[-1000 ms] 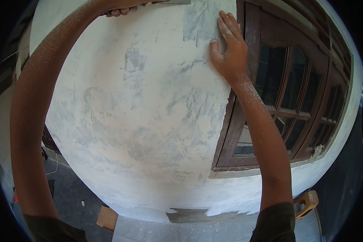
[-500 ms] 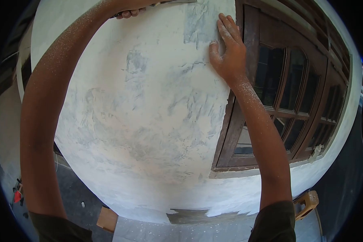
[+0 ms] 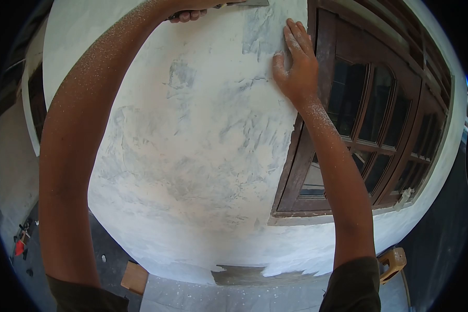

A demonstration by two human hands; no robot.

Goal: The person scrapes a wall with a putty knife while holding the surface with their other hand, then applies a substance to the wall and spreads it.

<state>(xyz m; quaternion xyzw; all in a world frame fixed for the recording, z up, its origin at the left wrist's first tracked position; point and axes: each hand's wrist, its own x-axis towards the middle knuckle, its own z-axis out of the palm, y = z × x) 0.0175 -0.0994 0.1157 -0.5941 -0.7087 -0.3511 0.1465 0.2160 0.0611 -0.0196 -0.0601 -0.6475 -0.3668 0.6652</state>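
At the top edge of the view, my left hand [image 3: 188, 14] is closed around the dark handle of a scraper, its flat metal blade [image 3: 256, 2] against the wall. Part of this hand is cut off by the frame. My right hand [image 3: 299, 70] lies open on the wall beside the window frame, fingers pointing up and dusted with white powder. Between my arms, the wall [image 3: 203, 151] is patchy white and grey, with rough, peeling marks. A squarer grey patch [image 3: 258, 34] shows just below the blade.
A brown wooden window [image 3: 356, 109] with glass panes stands to the right. Below, a pale speckled sheet [image 3: 192, 297] covers the floor near a brown box [image 3: 134, 278]. A yellowish stool [image 3: 393, 264] is at lower right, and a red object [image 3: 19, 247] lies at far left.
My left hand and the scraper have moved to the right along the wall. My right hand stays on the wall in nearly the same place. The view has shifted slightly.
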